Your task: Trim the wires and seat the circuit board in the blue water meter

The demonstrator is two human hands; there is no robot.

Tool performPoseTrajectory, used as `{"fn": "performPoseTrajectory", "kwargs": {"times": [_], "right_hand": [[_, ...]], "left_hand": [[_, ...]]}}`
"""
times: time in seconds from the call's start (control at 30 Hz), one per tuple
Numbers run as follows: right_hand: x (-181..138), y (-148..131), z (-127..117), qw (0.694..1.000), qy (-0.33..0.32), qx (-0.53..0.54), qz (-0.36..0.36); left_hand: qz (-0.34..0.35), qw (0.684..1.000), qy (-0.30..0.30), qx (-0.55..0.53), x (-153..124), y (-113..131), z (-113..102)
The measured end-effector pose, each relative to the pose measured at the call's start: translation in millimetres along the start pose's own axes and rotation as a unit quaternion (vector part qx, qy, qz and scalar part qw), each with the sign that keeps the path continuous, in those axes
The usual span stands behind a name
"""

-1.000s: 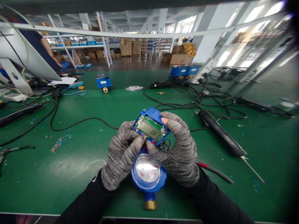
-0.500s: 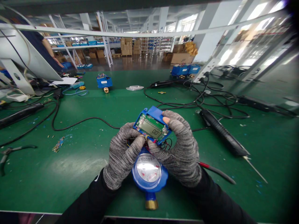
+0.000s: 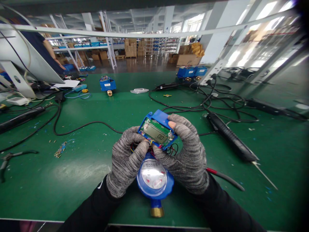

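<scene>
A blue-cased circuit board with an LCD display [image 3: 155,132] is held tilted above the table, its digits reading zeros. My left hand [image 3: 129,159], in a grey knit glove, pinches its lower left edge near thin coloured wires. My right hand [image 3: 187,153], gloved the same, grips its right side, with a bare fingertip on the upper corner and the thumb at the bottom edge. Directly below lies a blue water meter [image 3: 154,177] with a round clear dial and a brass threaded end. More thin wires [image 3: 172,149] hang between the board and the meter; their ends are hidden.
On the green table [image 3: 84,167], pliers [image 3: 9,156] and small brass pieces [image 3: 60,149] lie left. A red-handled tool [image 3: 224,178], a black electric screwdriver [image 3: 230,138] and tangled cables [image 3: 205,100] are right. Another blue meter unit [image 3: 107,85] stands at the back; a person's arm [image 3: 51,51] shows beyond.
Almost nothing differs. Both hands keep the same grip on the display board, with only a very slight shift of the left fingers.
</scene>
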State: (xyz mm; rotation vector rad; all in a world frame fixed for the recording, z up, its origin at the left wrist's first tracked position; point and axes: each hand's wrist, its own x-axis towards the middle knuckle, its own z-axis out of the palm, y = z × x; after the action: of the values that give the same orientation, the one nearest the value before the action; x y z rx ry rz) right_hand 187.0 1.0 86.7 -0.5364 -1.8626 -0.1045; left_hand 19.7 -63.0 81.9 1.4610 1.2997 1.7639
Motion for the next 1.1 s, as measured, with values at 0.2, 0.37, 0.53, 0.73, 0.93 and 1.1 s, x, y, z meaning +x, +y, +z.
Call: {"fn": "performPoseTrajectory", "kwargs": {"times": [0.2,0.37,0.53,0.73,0.93,1.1], "right_hand": [[1.3,-1.5,-0.5,1.000,-0.005,-0.009,-0.005],[1.0,-1.3,-1.6,1.000,-0.004,-0.017,-0.009],[-0.4,-1.8,-1.5,1.000,-0.005,-0.015,-0.001],[1.3,-2.9,-2.4,1.000,-0.004,-0.022,-0.018],[4.9,-5.2,-4.6,0.999,-0.007,-0.026,-0.032],[3.5,-5.0,-5.6,0.999,-0.003,-0.034,-0.039]], "left_hand": [[0.017,1.000,0.017,-0.002,-2.1,-1.9,0.8],[0.019,1.000,0.020,0.006,-2.7,0.2,2.7],[0.020,0.999,0.032,0.004,-5.4,-1.1,4.2],[0.024,0.999,0.039,0.003,-7.7,-4.8,2.8],[0.021,0.999,0.036,0.009,-8.5,-5.1,4.0],[0.012,0.999,0.038,0.002,-6.9,-5.4,3.5]]}}
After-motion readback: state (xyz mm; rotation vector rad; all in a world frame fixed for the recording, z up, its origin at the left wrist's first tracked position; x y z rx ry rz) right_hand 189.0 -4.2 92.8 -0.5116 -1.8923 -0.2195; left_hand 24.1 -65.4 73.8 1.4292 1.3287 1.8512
